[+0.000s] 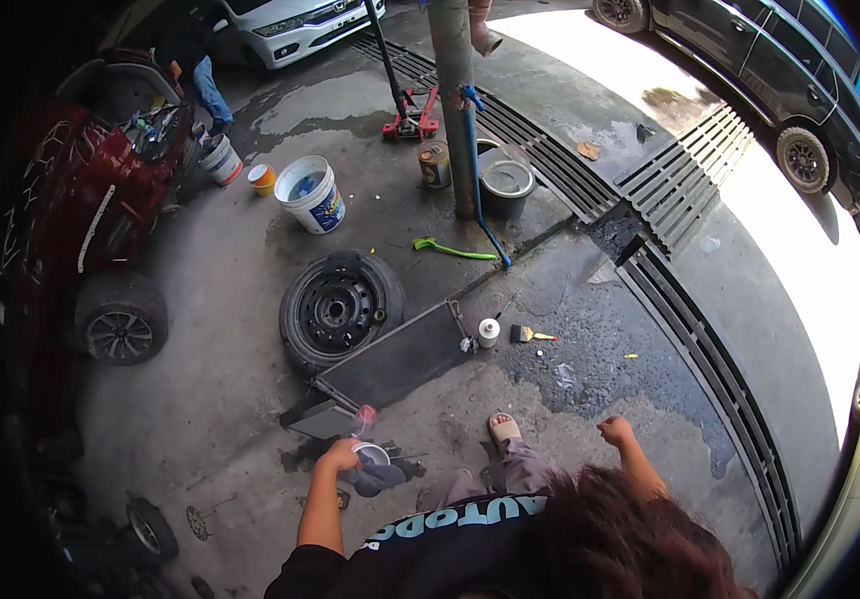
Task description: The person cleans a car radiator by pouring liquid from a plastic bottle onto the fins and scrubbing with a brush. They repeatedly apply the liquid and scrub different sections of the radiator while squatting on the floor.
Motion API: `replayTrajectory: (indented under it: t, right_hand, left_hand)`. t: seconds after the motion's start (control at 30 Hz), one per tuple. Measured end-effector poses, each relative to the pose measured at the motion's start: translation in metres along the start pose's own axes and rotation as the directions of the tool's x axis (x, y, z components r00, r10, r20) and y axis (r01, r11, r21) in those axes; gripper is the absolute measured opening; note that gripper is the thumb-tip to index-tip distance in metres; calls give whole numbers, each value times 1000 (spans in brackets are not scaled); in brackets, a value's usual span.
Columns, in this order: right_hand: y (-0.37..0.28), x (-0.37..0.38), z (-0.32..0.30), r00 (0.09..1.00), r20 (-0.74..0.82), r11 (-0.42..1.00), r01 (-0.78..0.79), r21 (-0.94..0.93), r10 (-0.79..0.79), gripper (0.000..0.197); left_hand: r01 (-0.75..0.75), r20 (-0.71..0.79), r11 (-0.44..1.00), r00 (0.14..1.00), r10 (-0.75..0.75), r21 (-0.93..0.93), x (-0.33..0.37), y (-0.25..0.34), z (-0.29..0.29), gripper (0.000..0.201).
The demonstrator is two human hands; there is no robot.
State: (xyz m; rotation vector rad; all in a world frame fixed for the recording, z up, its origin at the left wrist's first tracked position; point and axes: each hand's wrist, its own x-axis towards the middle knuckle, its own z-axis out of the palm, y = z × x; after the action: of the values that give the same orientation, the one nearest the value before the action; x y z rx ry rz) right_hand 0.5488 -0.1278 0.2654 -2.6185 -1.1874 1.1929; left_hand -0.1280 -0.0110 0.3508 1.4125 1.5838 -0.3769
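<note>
Floor (pixel 599 384) looks wet & dark R of the panel, so my sandal (pixel 503 429) could slip if I step that way. The dark flat panel (pixel 400 354) is tilted up in front of me; wheel (pixel 335 309) lies just behind it, prob. propping it — can't tell if they touch. If wheel gets bumped, panel could slide or drop, edge first.

My R hand (pixel 614 431), well R of the panel, has fingers loosely curled, nothing visible in them; can't tell if they're fully closed. No hand's on the panel, so nothing I do steadies it.

My L hand (pixel 340 454) is by the panel's near L end, fingers closed at the rim of a white cup (pixel 373 452), w/ grey cloth (pixel 380 478) hanging against it. One-sided grip — cup could tip & spill, cloth could drag.

White bottle (pixel 490 333), just beside panel's R end, could topple if panel shifts. Paintbrush (pixel 532 334), farther R, may pick up grit b/c it's on bare floor. Pink blur (pixel 366 414) near panel's L end: if liquid, it could splash my arm.
</note>
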Motion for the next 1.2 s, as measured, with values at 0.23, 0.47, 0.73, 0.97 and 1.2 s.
replayTrajectory:
  t: [0.23,0.47,0.73,0.97,1.2]
  right_hand:
    - [-2,-128,43,958,-284,794,204,573,-42,22]
    - [62,-363,191,848,453,947,-321,24,276,34]
    - [218,-402,266,827,476,776,-501,383,299,31]
    - [135,-338,157,953,-194,801,-74,594,232,39]
    - [112,-314,177,970,-92,894,-169,415,227,40]
  left_hand:
    - [263,-5,921,961,-276,-287,-79,-175,152,57]
    - [449,261,868,882,-393,-212,-195,-291,219,62]
    - [485,271,852,862,-427,-198,-219,-347,239,62]
    - [133,1,973,991,-135,-191,-122,-285,212,59]
    - [122,-126,991,985,-115,54,-95,-108,104,55]
